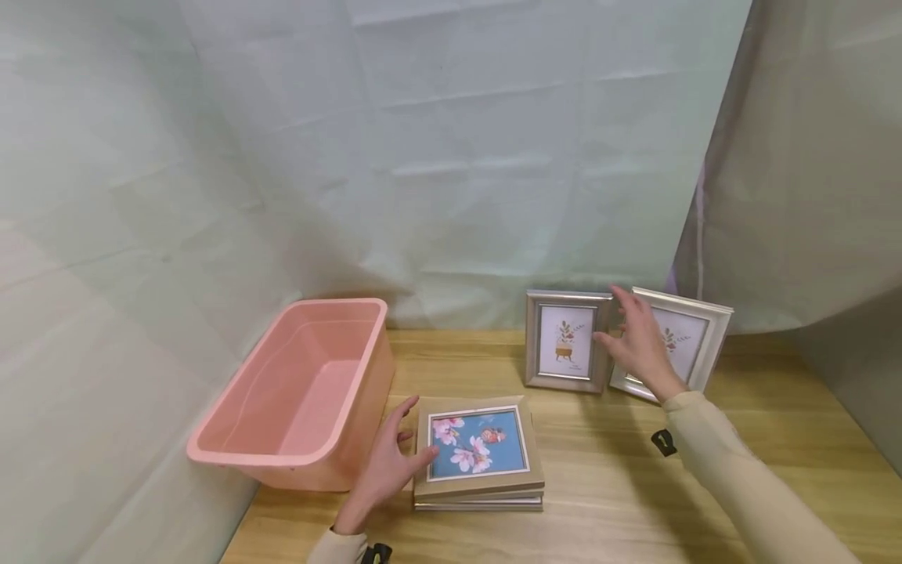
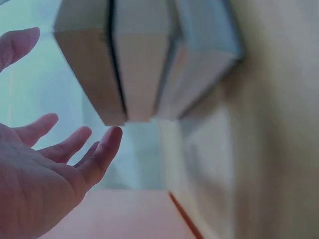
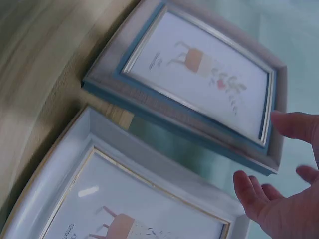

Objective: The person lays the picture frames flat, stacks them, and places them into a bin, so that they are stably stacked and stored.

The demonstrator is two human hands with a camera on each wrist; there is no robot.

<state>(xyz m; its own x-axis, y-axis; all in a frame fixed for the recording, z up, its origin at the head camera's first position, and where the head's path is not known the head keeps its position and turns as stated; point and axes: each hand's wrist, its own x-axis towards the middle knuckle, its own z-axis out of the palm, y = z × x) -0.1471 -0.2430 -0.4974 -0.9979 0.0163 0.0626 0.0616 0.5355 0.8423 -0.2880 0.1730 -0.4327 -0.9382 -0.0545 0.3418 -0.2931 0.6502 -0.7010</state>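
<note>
A stack of picture frames (image 1: 481,498) lies on the table, its top frame showing pink blossoms on blue. Beside its left edge is my left hand (image 1: 386,464), fingers spread and thumb reaching over the top frame's edge; the left wrist view shows the frames' side edges (image 2: 142,74) just beyond the fingertips. Two frames stand upright near the back: a grey-brown one (image 1: 533,345) and a white one (image 1: 713,345), both with a potted-plant picture. My right hand (image 1: 640,345) reaches between them, fingers apart, thumb overlapping the grey-brown frame's edge (image 3: 276,144) in the right wrist view.
A pink plastic tub (image 1: 362,392) stands at the left of the wooden table (image 1: 592,486). A small black clip-like piece (image 1: 664,442) lies by the right sleeve. Pale cloth (image 1: 458,157) hangs behind and at both sides.
</note>
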